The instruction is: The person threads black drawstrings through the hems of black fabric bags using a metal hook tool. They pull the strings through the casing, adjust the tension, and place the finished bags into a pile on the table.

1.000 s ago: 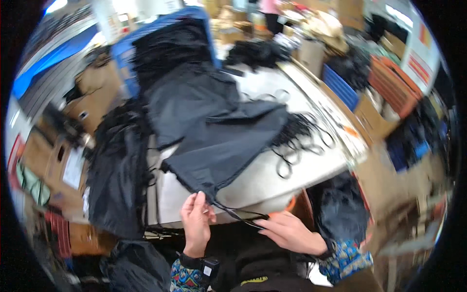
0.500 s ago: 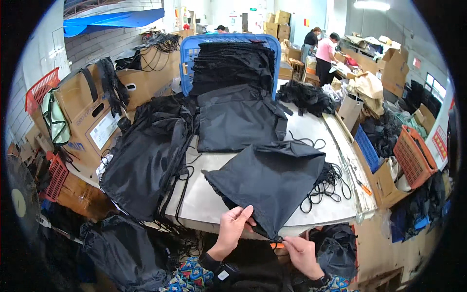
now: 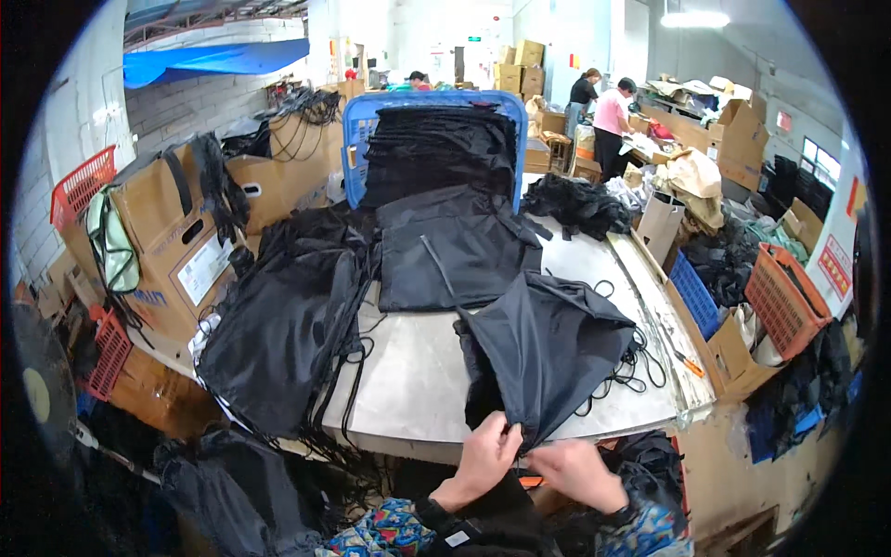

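Item in hand: one black drawstring bag (image 3: 548, 357), draped over the near edge of the grey table (image 3: 418, 381), its lower corner pinched between your left hand (image 3: 483, 455) and your right hand (image 3: 575, 469), both clenched on the fabric so the cloth hangs where you can work that corner close to your body. Loose black cords (image 3: 640, 357) trail beside it on the right within easy reach. Stock: flat bags (image 3: 445, 251) stacked mid-table, more heaped in the blue crate (image 3: 357, 158) behind, and a pile (image 3: 288, 325) hanging off the left edge, kept apart from the piece you hold.
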`<state>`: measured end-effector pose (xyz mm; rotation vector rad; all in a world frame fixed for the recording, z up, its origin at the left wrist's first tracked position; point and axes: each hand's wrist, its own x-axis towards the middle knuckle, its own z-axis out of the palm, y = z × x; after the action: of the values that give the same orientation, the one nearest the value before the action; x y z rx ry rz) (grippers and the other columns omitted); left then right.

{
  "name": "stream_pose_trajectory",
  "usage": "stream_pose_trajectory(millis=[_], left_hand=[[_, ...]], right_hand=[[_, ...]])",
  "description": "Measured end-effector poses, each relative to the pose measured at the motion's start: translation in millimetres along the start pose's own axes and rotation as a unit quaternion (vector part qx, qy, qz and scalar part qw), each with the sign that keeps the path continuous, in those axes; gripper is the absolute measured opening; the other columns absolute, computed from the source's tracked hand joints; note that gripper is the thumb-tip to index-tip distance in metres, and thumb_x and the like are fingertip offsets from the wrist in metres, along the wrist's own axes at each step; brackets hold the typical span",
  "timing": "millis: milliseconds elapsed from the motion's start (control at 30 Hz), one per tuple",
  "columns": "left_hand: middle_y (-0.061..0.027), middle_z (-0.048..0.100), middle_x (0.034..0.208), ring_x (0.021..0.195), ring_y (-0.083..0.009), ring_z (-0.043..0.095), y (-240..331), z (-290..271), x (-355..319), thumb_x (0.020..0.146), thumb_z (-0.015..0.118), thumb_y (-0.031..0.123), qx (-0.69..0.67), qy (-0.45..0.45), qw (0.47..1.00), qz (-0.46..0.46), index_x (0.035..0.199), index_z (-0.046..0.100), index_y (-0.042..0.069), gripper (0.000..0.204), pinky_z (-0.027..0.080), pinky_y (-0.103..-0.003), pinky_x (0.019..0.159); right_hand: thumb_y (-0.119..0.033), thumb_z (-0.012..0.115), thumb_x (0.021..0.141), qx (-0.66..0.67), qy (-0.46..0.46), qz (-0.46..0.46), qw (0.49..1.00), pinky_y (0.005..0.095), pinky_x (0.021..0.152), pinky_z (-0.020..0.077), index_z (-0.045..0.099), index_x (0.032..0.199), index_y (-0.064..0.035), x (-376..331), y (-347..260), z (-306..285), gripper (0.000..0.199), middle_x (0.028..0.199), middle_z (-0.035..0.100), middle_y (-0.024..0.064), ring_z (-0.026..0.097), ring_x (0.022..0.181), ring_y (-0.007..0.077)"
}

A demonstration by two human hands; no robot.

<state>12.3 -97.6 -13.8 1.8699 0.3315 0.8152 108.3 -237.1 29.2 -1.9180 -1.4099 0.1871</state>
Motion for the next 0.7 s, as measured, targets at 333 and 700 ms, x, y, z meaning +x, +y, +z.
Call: stream_pose_trajectory(millis=[333, 700], left_hand=[[-0.0174, 0.056, 0.074, 0.063, -0.037, 0.058, -22, 8, -16, 0.09, 0.051, 0.016, 0.235, -0.022, 0.969, 0.075, 0.082, 0.053, 0.004, 0.015, 0.046, -0.045, 0.049], [-0.01, 0.063, 0.097, 0.087, -0.025, 0.061, -63, -41, 30, 0.094, 0.048, 0.028, -0.462, 0.133, 0.81, -0.334, 0.101, 0.057, -0.003, 0.032, 0.045, -0.035, 0.073]], right_hand=[[-0.011, 0.053, 0.092, 0.214, 0.159, -0.058, 0.962, 0.0286, 0.082, 0.0446, 0.059, 0.103, 0.0004, 72, -57, -92, 0.017, 0.092, 0.063, 0.0075, 0.058, 0.088, 0.0167], [-0.004, 0.045, 0.094, -0.184, 0.619, -0.099, 0.757, 0.0251, 0.076, 0.0421, 0.054, 0.086, 0.0035, -17, -13, -182, 0.014, 0.091, 0.056, 0.0076, 0.052, 0.081, 0.0128]])
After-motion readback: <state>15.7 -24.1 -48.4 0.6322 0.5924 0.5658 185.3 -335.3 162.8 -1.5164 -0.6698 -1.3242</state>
